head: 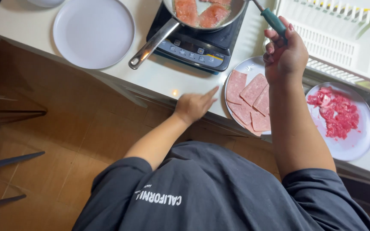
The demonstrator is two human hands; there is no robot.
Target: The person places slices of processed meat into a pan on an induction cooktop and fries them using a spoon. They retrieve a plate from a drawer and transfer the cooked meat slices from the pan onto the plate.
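My right hand (284,53) grips the green handle of a utensil (273,20) whose shaft reaches toward the steel frying pan (155,42), where pink meat slices (201,12) lie. The pan sits on a black portable induction cooker (202,49). My left hand (195,105) rests at the white counter's front edge, fingers extended toward a plate (246,66) holding several raw ham slices (250,98). It holds nothing.
An empty round plate (93,32) lies at the left of the counter. A plate (351,147) with chopped red meat (337,112) sits at the right. A white dish rack (343,36) stands behind it. Brown tiled floor and chair legs (5,162) are at left.
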